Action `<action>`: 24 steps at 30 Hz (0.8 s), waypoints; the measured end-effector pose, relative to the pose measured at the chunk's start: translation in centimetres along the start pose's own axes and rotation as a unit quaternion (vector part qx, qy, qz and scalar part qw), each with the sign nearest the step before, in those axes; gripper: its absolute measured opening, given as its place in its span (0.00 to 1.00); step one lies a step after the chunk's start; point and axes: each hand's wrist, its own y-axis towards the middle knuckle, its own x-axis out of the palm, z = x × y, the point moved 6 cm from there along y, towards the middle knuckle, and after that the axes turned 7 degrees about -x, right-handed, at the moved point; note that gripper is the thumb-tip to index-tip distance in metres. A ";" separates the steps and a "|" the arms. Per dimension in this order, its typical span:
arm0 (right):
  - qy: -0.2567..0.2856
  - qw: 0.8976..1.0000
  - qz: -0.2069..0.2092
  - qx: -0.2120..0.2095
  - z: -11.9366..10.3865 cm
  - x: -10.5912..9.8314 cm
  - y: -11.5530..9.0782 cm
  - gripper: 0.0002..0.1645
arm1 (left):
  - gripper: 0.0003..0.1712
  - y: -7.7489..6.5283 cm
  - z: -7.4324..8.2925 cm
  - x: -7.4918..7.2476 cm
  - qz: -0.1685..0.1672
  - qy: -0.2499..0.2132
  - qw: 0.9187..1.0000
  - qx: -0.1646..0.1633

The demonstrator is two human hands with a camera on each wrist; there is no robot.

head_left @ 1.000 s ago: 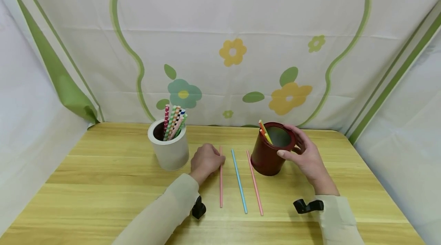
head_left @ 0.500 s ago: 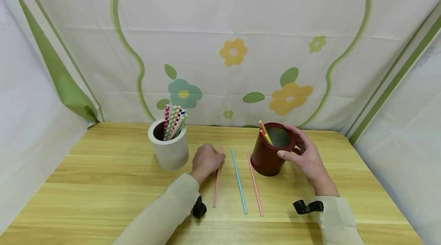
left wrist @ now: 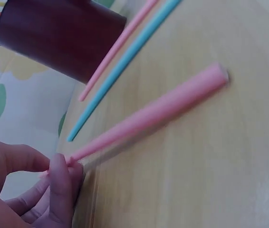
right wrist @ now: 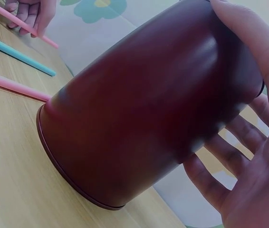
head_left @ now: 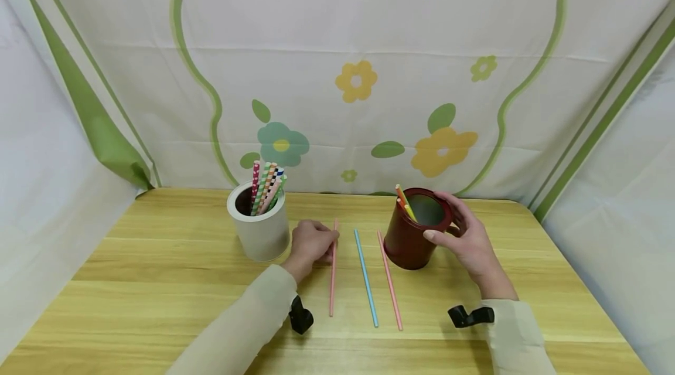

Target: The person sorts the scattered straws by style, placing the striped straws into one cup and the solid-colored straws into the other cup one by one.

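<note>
Thumb and fingers of my left hand pinch a pink straw near its far end. In the left wrist view the straw's near end points toward the camera, with a shadow beside it on the wood. My right hand grips the right side of a dark red mug, its thumb near the rim and its fingers behind. Several orange and yellow straws lean inside the mug. Between the hands lie a blue straw and another pink straw, both flat on the table.
A white canister holding several patterned straws stands left of my left hand. The wooden table ends at the back against a flower-printed cloth. White cloth hangs on both sides.
My left hand has drawn back slightly to the left, pinching the pink straw. The straw's near end swung left, then slightly back right. My right hand and the mug stay in place.
</note>
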 end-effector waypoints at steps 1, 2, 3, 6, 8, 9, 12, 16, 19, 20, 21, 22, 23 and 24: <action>0.000 1.000 0.000 0.000 0.0 0.0 0.0 0.48 | 0.08 0.0 -0.1 0.0 -0.003 -0.012 1.000 -0.007; -0.001 1.000 0.000 0.000 0.0 0.0 0.0 0.48 | 0.08 0.0 -0.2 -0.1 -0.006 -0.023 1.000 -0.012; -0.001 1.000 0.000 0.000 0.0 0.0 0.0 0.48 | 0.09 0.0 -0.2 -0.1 -0.009 -0.034 0.999 -0.017; -0.002 1.000 0.001 0.001 0.0 0.0 0.0 0.48 | 0.10 -0.1 -0.4 -0.3 -0.013 -0.058 0.998 -0.030; -0.003 1.000 0.001 0.002 0.0 0.0 -0.1 0.48 | 0.11 -0.2 -0.5 -0.4 -0.013 -0.067 0.997 -0.036; -0.003 1.000 0.002 0.002 0.0 0.0 -0.1 0.48 | 0.11 -0.2 -0.5 -0.4 -0.013 -0.071 0.997 -0.040; -0.005 1.000 0.002 0.003 0.0 0.0 -0.1 0.48 | 0.11 -0.3 -0.5 -0.5 -0.015 -0.081 0.996 -0.041; -0.007 1.000 0.002 0.004 0.0 0.0 0.0 0.48 | 0.12 -0.4 -0.1 -0.6 -0.021 -0.100 0.994 -0.036; -0.006 1.000 0.001 0.004 0.1 0.0 0.0 0.48 | 0.13 -0.6 0.4 -0.7 -0.028 -0.111 0.993 -0.026; -0.005 1.000 0.001 0.003 0.1 0.0 0.0 0.48 | 0.13 -0.7 0.7 -0.7 -0.031 -0.114 0.993 -0.021; -0.005 1.000 0.001 0.002 0.1 0.0 0.0 0.48 | 0.14 -0.8 0.9 -0.8 -0.034 -0.116 0.992 -0.017; -0.004 1.000 0.001 0.002 0.1 0.0 0.0 0.48 | 0.14 -0.9 1.2 -0.8 -0.036 -0.119 0.992 -0.012; -0.003 1.000 0.001 0.001 0.1 0.0 0.0 0.48 | 0.15 -1.0 1.5 -0.8 -0.041 -0.122 0.992 -0.005; -0.002 1.000 0.002 0.001 0.1 0.0 0.0 0.48 | 0.16 -1.2 1.8 -0.9 -0.046 -0.125 0.991 0.001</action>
